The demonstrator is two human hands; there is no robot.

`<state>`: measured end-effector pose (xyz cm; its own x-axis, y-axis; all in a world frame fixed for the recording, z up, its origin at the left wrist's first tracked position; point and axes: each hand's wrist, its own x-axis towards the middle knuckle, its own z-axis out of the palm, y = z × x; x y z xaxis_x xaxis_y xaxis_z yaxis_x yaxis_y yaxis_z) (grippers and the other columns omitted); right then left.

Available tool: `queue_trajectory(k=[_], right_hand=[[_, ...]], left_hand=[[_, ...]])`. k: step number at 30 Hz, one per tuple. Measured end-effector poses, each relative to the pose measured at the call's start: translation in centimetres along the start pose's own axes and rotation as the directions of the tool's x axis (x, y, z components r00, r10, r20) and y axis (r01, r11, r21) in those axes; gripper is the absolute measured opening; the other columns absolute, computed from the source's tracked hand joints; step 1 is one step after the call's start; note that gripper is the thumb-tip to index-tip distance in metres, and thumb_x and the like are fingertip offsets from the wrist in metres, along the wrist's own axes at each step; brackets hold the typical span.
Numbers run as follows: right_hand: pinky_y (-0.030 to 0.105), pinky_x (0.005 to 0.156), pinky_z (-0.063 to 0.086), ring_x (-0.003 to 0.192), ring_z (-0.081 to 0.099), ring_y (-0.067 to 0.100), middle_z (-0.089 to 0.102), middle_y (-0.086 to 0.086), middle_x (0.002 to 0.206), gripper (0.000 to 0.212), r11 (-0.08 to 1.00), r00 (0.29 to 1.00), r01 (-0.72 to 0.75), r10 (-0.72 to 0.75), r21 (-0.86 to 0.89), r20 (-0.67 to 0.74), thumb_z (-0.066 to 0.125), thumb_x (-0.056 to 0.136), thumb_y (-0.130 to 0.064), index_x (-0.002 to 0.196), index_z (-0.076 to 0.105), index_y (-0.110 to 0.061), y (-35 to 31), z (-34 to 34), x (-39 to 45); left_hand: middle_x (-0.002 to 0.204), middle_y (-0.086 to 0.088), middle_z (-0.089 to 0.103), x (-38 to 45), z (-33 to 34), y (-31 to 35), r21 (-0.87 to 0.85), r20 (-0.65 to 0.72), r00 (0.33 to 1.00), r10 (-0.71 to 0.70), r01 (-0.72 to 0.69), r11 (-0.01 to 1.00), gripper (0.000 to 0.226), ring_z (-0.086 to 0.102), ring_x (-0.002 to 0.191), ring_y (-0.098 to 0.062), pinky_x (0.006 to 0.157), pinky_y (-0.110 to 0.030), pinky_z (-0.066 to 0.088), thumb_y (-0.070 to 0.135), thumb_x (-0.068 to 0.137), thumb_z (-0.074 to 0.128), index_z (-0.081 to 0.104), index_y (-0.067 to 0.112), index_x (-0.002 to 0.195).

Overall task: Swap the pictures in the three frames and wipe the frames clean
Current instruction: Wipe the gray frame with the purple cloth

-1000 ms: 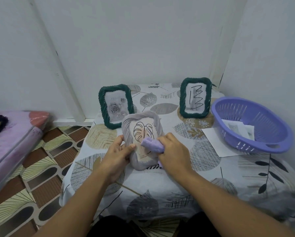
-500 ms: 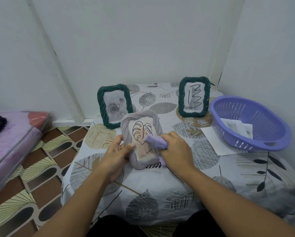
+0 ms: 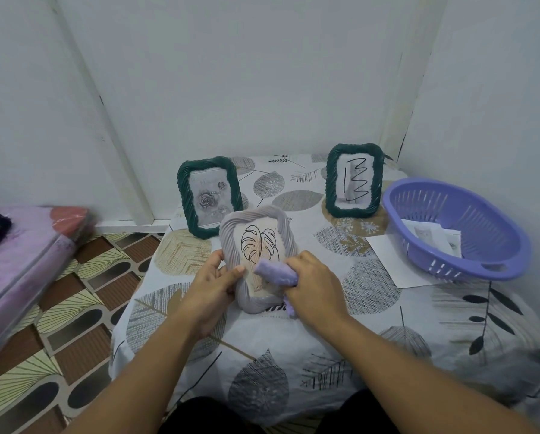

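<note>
Both hands work at the grey frame (image 3: 256,236) near the middle of the table (image 3: 293,355). Fingers (image 3: 236,270) of the left hand (image 3: 212,286) curl round the frame's left edge, the thumb lying across its front, and hold it tilted back off the cloth. Those of the right hand (image 3: 312,283) are bunched round a lilac cloth (image 3: 275,272), whose rolled end presses on the lower part of the glass, just under the leaf drawing (image 3: 257,244); a tail of the cloth hangs below the hand beside the frame's bottom corner. Behind the grey frame, and partly hidden by its top, a green frame (image 3: 209,195) with a rose picture stands upright. A second green frame (image 3: 353,180), with a black zigzag line drawing, stands upright well to the right, near the wall corner. Right of that sits a purple basket (image 3: 456,230) with printed sheets (image 3: 431,239) inside, and a white paper (image 3: 391,261) lies flat on the table, partly under the basket's near-left rim. The table wears a pale cover printed with large leaves. To the left, a patterned floor (image 3: 74,308) shows, with a pink mattress (image 3: 21,255) at the edge of view. Both forearms reach in from below.
</note>
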<state>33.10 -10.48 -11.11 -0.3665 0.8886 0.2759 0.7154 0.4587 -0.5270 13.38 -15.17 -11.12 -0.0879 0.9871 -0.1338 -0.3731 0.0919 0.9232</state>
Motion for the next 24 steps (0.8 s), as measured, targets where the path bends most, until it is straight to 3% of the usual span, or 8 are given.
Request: queue_trajectory(k=[6,11,15,20,24], right_hand=[[0.034,0.059,0.047,0.074,0.057,0.019,0.053,-0.009,0.091,0.014,0.998,0.997,-0.059,0.061,0.028,-0.041,0.065,0.076,-0.013,0.087,0.066,-0.023,0.5,-0.4,0.8],[0.032,0.061,0.047,0.078,0.057,0.019,0.053,-0.009,0.092,0.021,0.998,0.997,0.054,-0.053,-0.018,0.052,0.067,0.070,-0.010,0.086,0.062,-0.021,-0.2,0.1,0.1],[0.030,0.057,0.043,0.076,0.057,0.018,0.052,-0.012,0.090,0.016,0.999,0.999,-0.042,0.042,0.023,-0.034,0.065,0.074,-0.012,0.087,0.066,-0.023,0.6,-0.5,0.9],[0.031,0.062,0.044,0.082,0.057,0.022,0.054,-0.008,0.094,0.024,0.993,0.991,0.111,-0.108,-0.040,0.078,0.064,0.069,-0.010,0.090,0.063,-0.022,-0.1,0.6,-0.4],[0.035,0.063,0.051,0.075,0.057,0.017,0.053,-0.011,0.089,0.014,0.998,0.999,-0.029,0.031,0.051,-0.032,0.067,0.075,-0.014,0.086,0.066,-0.023,0.5,0.0,0.5]], left_hand=[[0.128,-0.022,0.069,0.0,-0.1,0.0,0.016,-0.002,1.000,0.001,-0.001,1.000,0.038,0.067,0.120,-0.039,0.096,-0.047,0.059,0.001,0.103,0.054,0.049,0.011,0.139],[0.127,-0.022,0.070,0.1,-0.1,0.0,0.036,-0.010,1.000,-0.004,0.005,0.999,0.037,0.066,0.120,-0.040,0.097,-0.050,0.058,0.001,0.103,0.054,0.050,0.010,0.138],[0.127,-0.023,0.069,0.1,-0.1,-0.1,0.034,-0.004,1.000,0.007,-0.007,0.999,0.037,0.066,0.120,-0.040,0.099,-0.051,0.057,0.001,0.103,0.053,0.049,0.009,0.138],[0.126,-0.024,0.069,0.2,-0.2,-0.2,0.033,-0.019,1.000,0.004,-0.003,0.999,0.036,0.067,0.118,-0.040,0.097,-0.050,0.058,0.000,0.102,0.053,0.051,0.009,0.137],[0.127,-0.023,0.069,0.2,-0.3,-0.2,0.037,-0.011,1.000,0.007,-0.007,0.999,0.036,0.067,0.118,-0.039,0.098,-0.049,0.056,0.001,0.102,0.054,0.051,0.010,0.137]])
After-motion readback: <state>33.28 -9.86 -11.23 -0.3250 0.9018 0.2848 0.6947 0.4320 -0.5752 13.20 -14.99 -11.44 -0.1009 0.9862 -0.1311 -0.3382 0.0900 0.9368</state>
